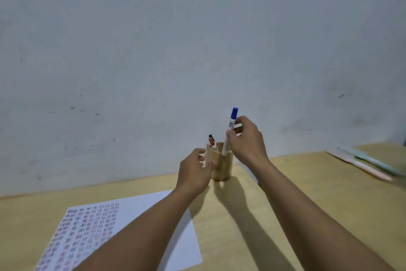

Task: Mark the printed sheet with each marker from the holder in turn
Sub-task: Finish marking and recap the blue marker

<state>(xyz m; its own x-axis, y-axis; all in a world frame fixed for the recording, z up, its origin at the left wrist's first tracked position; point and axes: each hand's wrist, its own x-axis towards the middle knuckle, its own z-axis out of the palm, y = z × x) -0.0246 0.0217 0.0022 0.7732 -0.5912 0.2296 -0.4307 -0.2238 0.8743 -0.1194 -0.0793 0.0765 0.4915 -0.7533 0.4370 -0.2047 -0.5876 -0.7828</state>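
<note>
Head view shows the right hand (247,138) pinching a blue marker (229,131) above the wooden holder (222,166), the left hand (194,171) with loose curled fingers touching the holder, and the printed sheet (123,233) nearby.

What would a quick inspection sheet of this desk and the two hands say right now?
Surface: yellow table, against a wall.
Job's things: wooden holder upright; red marker and a dark-capped one inside; blue marker capped, its lower end at the holder's rim; printed sheet at near left.
Clutter: two pastel knives at far right.
Grippers: right hand holds the blue marker; left hand at the holder's side, contact unclear.
Cables: nothing seen.
Surroundings: scuffed pale wall.
</note>
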